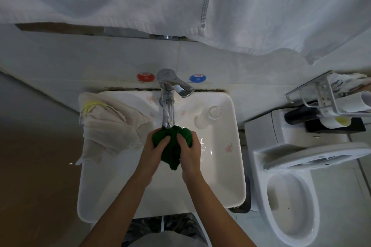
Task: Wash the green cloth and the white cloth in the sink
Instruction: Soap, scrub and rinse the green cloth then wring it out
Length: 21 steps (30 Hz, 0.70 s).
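Hands meet over a white sink (224, 192), seen from above. The left hand (153, 148) and the right hand (189, 150) both grip a bunched green cloth (170, 146), fingers curled around it from either side, thumbs pressed onto its top. The cloth sits directly under the spout of a chrome faucet (167, 104), touching or nearly touching its outlet. Water glistens in the basin just right of the hands. A white cloth (108, 126), with a yellow patch near its far corner, lies crumpled over the sink's left rim, part of it hanging outside the basin. A clear glass (208, 115) stands on the sink's right ledge near the faucet. Red (146, 77) and blue (197, 78) round stickers mark the wall either side of the faucet. White towels (180, 2) hang above. A toilet (293, 196) stands to the right.
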### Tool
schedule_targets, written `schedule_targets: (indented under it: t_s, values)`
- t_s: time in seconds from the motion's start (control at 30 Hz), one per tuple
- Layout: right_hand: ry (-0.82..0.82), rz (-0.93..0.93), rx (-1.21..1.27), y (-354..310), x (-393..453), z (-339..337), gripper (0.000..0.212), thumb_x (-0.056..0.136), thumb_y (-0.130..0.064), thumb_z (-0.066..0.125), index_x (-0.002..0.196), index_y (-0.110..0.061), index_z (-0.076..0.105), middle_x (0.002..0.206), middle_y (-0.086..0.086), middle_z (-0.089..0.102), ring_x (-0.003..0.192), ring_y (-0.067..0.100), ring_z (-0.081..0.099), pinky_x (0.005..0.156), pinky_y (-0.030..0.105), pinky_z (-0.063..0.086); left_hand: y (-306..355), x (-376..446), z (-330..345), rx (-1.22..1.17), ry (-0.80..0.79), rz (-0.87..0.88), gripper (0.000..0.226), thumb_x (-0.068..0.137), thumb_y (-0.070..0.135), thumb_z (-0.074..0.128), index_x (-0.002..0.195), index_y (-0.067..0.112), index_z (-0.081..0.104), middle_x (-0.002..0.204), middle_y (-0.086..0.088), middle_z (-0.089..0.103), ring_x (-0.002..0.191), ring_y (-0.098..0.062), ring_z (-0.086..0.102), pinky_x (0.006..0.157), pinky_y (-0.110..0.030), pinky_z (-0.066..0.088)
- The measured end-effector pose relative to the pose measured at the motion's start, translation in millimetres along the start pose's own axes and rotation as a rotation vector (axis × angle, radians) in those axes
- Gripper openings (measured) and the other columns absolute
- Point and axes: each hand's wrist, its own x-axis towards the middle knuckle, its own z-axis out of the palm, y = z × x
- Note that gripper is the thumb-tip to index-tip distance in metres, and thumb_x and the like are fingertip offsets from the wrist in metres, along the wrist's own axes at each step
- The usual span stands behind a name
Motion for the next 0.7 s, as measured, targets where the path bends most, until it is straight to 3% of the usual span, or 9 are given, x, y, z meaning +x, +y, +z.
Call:
schedule_targets:
  t_s: [0.1,0.23,0.37,0.5,0.63,0.7]
  values:
    - [0.027,0.018,-0.027,4,-2,10,0.006,0.097,-0.023,0.054,0.094,-0.022,0.059,0.092,0.001,0.063,0.091,0.017,0.062,0.080,0.029,0.053,2,3,10,0.124,0.151,0.064,0.022,0.094,0.023,0.056,0.115,0.019,0.051,0.103,0.008,0.059,0.092,-0.003,0.059,0.068,-0.012,0.050]
    - [0.031,0.027,-0.021,0,-1,22,0.020,0.099,-0.031,0.050,0.096,-0.015,0.060,0.084,-0.003,0.061,0.081,0.010,0.061,0.071,0.023,0.049,2,5,24,0.167,0.281,0.075,0.017,0.092,0.033,0.058,0.104,0.022,0.055,0.094,0.006,0.063,0.088,-0.013,0.064,0.076,-0.031,0.055]
    - [0.013,0.037,0.017,-4,4,30,0.028,0.094,-0.042,0.053,0.079,-0.019,0.059,0.075,0.000,0.059,0.074,0.014,0.059,0.070,0.033,0.050,1,7,32,0.208,0.382,0.088,0.020,0.090,0.039,0.058,0.094,0.019,0.057,0.085,0.001,0.065,0.078,-0.014,0.065,0.070,-0.033,0.055]
    - [0.008,0.056,0.017,-5,4,33,0.022,0.083,-0.032,0.056,0.065,-0.021,0.058,0.066,0.006,0.058,0.068,0.021,0.056,0.066,0.042,0.050,4,12,31,0.163,0.439,0.103,0.020,0.090,0.024,0.061,0.070,0.020,0.060,0.069,-0.006,0.065,0.065,-0.022,0.065,0.064,-0.037,0.056]
    - [0.061,0.070,-0.031,-2,6,30,0.019,0.073,-0.026,0.057,0.056,-0.019,0.057,0.056,0.003,0.052,0.058,0.019,0.050,0.058,0.036,0.045,4,10,30,0.119,0.427,0.086,0.023,0.087,0.008,0.058,0.064,0.005,0.057,0.057,-0.010,0.056,0.054,-0.021,0.055,0.057,-0.034,0.048]
    - [0.066,0.027,-0.079,-2,5,27,0.019,0.075,-0.022,0.057,0.060,-0.009,0.057,0.056,0.005,0.048,0.054,0.016,0.047,0.054,0.032,0.041,1,10,28,0.119,0.420,0.082,0.024,0.086,0.003,0.056,0.062,0.003,0.053,0.053,-0.010,0.049,0.052,-0.021,0.049,0.055,-0.033,0.044]
